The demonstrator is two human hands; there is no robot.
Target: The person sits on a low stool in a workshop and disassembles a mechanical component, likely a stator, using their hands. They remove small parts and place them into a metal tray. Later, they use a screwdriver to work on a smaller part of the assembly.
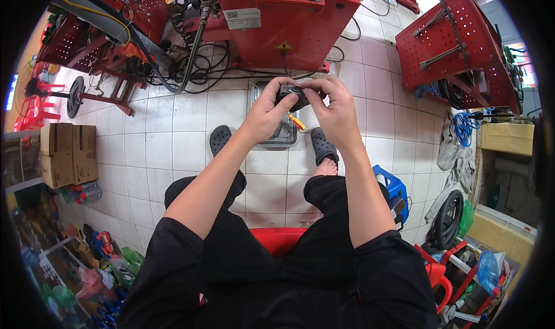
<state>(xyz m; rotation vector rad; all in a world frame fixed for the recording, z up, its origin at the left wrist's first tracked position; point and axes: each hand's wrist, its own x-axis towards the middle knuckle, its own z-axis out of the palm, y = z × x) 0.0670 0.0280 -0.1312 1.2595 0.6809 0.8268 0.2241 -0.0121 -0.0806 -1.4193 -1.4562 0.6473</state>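
Observation:
Both hands meet over a grey tray [269, 145] on the floor between my feet. My left hand [267, 113] is closed round a small dark mechanical part [295, 93] with a greyish metal face; its exact kind cannot be made out. My right hand [334, 107] pinches the right side of the same part, thumb and fingers bent against it. Just below the part, a yellow-and-red handle [297, 121], like a screwdriver's, lies over the tray. Other contents of the tray are partly hidden by my hands.
A red machine [283, 34] stands ahead, with black cables [202, 69] on the tiles. Red perforated tool racks rise at the left and right [445, 51]. Cardboard boxes [69, 153] sit left; a blue case [396, 193] stands beside my right knee.

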